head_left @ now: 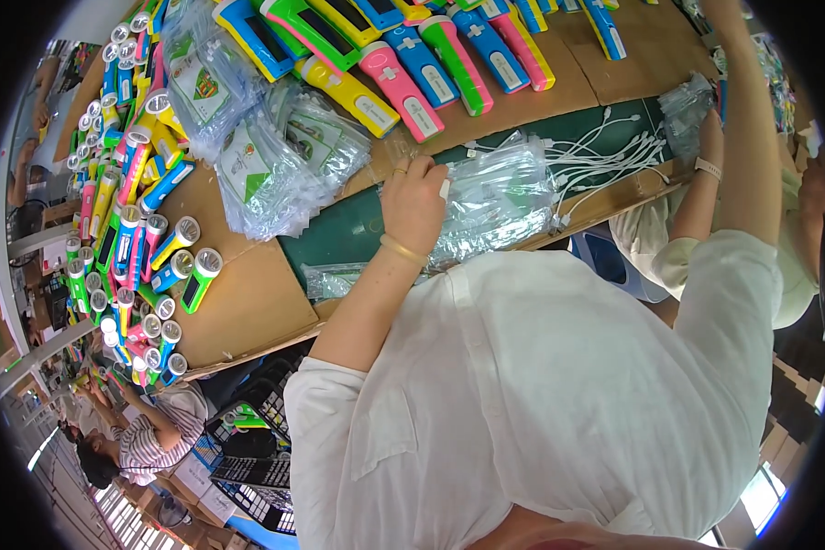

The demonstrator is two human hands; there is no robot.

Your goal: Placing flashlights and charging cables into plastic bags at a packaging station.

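Note:
My left hand [415, 203] is over the green mat [344, 229], its fingers curled together on a clear plastic bag [390, 154] that juts out past them. Close on its right lies a pile of flat clear plastic bags [495, 197]. White charging cables [605, 156] fan out beyond that pile. My right forearm [752, 119] stretches up along the right side, and its hand is cut off by the upper rim. At the far side of the table, flashlights [399, 92] in pink, blue, yellow and green lie in a row.
Printed clear bags [266, 165] are heaped on the cardboard [225, 302]. Many flashlights [137, 238] crowd the left. Black crates [252, 458] stand below the table edge. Another person's hand [709, 137] touches clear bags [686, 105] at right; a person in stripes [147, 435] sits lower left.

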